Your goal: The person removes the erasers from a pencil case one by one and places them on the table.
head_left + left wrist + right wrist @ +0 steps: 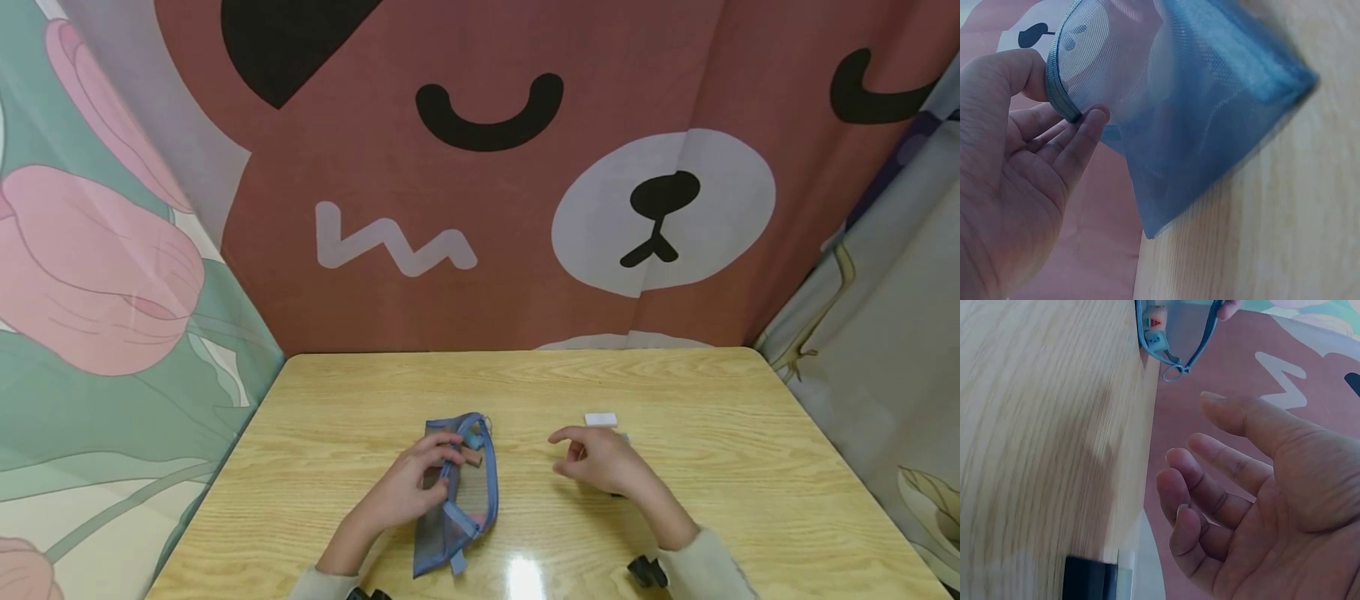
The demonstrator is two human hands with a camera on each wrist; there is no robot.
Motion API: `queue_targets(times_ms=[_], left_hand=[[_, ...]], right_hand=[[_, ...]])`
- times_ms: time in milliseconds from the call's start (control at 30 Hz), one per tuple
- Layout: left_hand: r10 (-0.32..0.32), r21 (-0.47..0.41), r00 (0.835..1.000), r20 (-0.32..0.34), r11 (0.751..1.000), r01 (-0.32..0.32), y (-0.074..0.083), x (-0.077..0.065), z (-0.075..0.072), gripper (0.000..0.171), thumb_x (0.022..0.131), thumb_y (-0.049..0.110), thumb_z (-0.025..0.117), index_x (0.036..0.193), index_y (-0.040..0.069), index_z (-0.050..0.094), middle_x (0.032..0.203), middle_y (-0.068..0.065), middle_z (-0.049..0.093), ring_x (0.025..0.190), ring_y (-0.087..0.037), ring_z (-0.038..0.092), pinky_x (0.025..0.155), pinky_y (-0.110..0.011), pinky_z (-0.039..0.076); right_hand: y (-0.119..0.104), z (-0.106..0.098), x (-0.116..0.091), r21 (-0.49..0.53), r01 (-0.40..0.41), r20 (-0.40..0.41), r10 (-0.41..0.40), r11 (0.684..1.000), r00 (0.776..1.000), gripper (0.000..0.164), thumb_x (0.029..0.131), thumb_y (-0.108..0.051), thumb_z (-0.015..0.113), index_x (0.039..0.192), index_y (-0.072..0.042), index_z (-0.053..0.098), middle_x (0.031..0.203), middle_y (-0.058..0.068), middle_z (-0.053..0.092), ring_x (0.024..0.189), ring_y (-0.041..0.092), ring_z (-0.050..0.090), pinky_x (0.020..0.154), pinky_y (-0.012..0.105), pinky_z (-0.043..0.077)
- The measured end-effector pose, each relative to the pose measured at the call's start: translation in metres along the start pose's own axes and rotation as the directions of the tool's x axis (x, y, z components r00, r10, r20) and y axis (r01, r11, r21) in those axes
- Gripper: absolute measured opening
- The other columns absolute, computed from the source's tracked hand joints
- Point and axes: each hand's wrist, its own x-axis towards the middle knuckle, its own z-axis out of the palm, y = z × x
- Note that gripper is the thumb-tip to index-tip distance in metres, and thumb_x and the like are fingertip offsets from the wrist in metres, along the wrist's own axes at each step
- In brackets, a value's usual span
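A blue mesh zip pouch (487, 483) lies on the table with its mouth spread. My left hand (416, 483) pinches the pouch's zippered edge between thumb and fingers; the mesh (1191, 150) hangs from them in the left wrist view. Inside it are small items, among them a light-blue printed block (1157, 341) and a pinkish one (1155, 319). My right hand (600, 458) hovers right of the pouch, fingers loosely curved and holding nothing. Just beyond that hand lies a white rectangular block (600, 419).
A dark flat-sided object (1088, 578) sits on the table below the right hand, mostly hidden by it in the head view. The wooden table (337, 408) ends at a bear-print curtain (510, 308) behind. Patterned curtains flank both sides.
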Motion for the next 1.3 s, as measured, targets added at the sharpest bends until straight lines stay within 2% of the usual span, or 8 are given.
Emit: queue_targets(times_ms=[367,900,1300], left_hand=[[-0.007,-0.038,1.000,0.019,0.999,0.007,-0.002,0.001,0.000,0.032,0.089,0.000,0.058,0.119,0.006,0.068,0.150,-0.010,0.047,0.134,-0.029,0.049,0.097,-0.044,0.053],[-0.014,-0.065,1.000,0.021,0.998,0.016,-0.001,0.001,0.000,0.032,0.089,0.000,0.058,0.119,0.005,0.068,0.150,-0.010,0.047,0.133,-0.029,0.050,0.097,-0.045,0.053],[-0.011,-0.082,1.000,0.026,0.997,0.013,-0.003,0.001,-0.001,0.030,0.089,0.000,0.059,0.117,0.006,0.068,0.149,-0.009,0.048,0.131,-0.026,0.052,0.099,-0.041,0.053]], right_hand=[[-0.012,0.015,0.014,0.008,-0.022,0.025,0.022,1.000,0.999,0.034,0.089,-0.022,0.077,0.122,-0.012,0.070,0.079,-0.008,0.060,0.061,0.010,0.052,0.055,0.026,0.042],[-0.021,0.035,0.029,0.050,0.041,0.065,-0.044,0.998,0.997,0.034,0.090,-0.022,0.076,0.122,-0.010,0.070,0.076,-0.007,0.060,0.059,0.010,0.051,0.059,0.028,0.043],[-0.029,0.049,0.041,0.046,0.053,0.076,-0.056,0.998,0.996,0.034,0.089,-0.022,0.077,0.120,-0.011,0.071,0.076,-0.008,0.059,0.062,0.010,0.051,0.061,0.028,0.044]])
